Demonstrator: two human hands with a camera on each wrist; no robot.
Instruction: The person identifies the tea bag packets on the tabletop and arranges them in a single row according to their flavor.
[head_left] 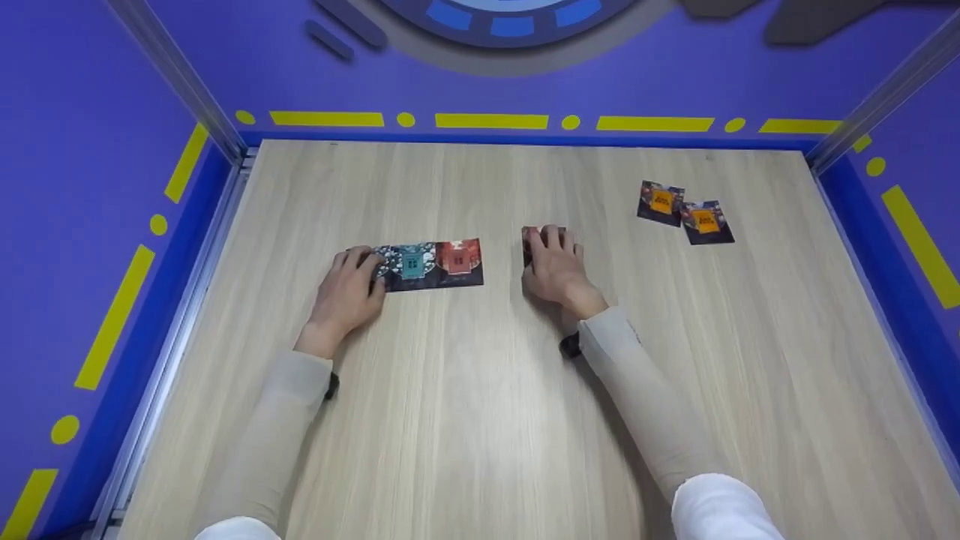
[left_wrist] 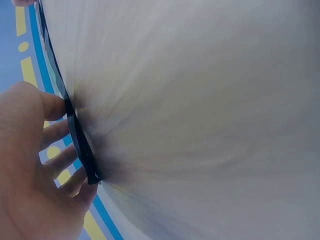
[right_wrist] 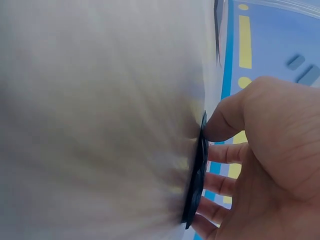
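Note:
Two flat square printed packets, one teal (head_left: 412, 264) and one red (head_left: 460, 262), lie side by side on the wooden table, their edges meeting. At the left end of this row my left hand (head_left: 346, 289) covers another dark packet (left_wrist: 84, 150), with curled fingers and thumb spread across it. My right hand (head_left: 555, 268) grips a reddish packet (head_left: 531, 238) to the right of the row, a gap apart from it. In the right wrist view, thumb and fingertips rest along this dark-edged packet (right_wrist: 196, 180), low at the table surface. My palms hide most of both held packets.
Two packets with orange labels lie at the back right, the left one (head_left: 660, 202) touching or slightly overlapping the right one (head_left: 707, 222). Blue walls with yellow marks (head_left: 491, 121) bound the wooden table (head_left: 465, 420) at the back and sides.

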